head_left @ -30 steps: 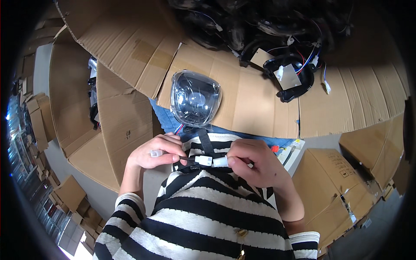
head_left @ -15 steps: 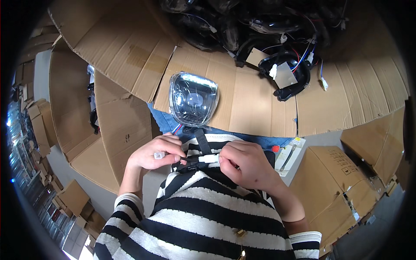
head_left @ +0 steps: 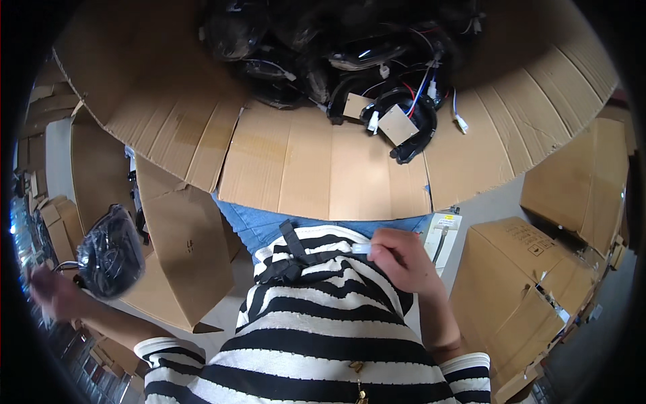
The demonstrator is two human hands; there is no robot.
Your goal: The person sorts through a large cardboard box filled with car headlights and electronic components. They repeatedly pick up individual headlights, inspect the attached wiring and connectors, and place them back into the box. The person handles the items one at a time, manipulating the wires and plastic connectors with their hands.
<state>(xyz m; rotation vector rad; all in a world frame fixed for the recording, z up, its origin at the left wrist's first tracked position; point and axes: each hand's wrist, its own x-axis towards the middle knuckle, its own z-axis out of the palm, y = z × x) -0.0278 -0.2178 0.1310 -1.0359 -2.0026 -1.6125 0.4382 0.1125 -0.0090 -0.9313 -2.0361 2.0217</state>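
At the far left, over an open carton, is the plastic-wrapped headlight (head_left: pixel 111 254), its dark side showing. My left hand (head_left: pixel 57 293) is beside it, smeared by motion. A thin wire (head_left: pixel 66 263) runs from the lamp to this hand, which seems to carry the lamp by it; the fingers are not clear. In front of my striped shirt, my right hand (head_left: pixel 404 259) is closed, pinching a small white plastic connector (head_left: pixel 361 248) between thumb and fingers. Left of it, a black strap (head_left: pixel 293 244) lies across the shirt.
Ahead stands a large open carton (head_left: pixel 303 168) holding several dark lamp housings (head_left: pixel 269 60) with loose wires and white plugs. An open carton (head_left: pixel 182 249) is at left; taped cartons (head_left: pixel 518 283) stand at right. A flat white package (head_left: pixel 443 236) lies beside my right hand.
My left hand has swung far left, and the headlight has gone from the carton flap to beside it. The two hands have parted. My right hand still pinches a white connector.
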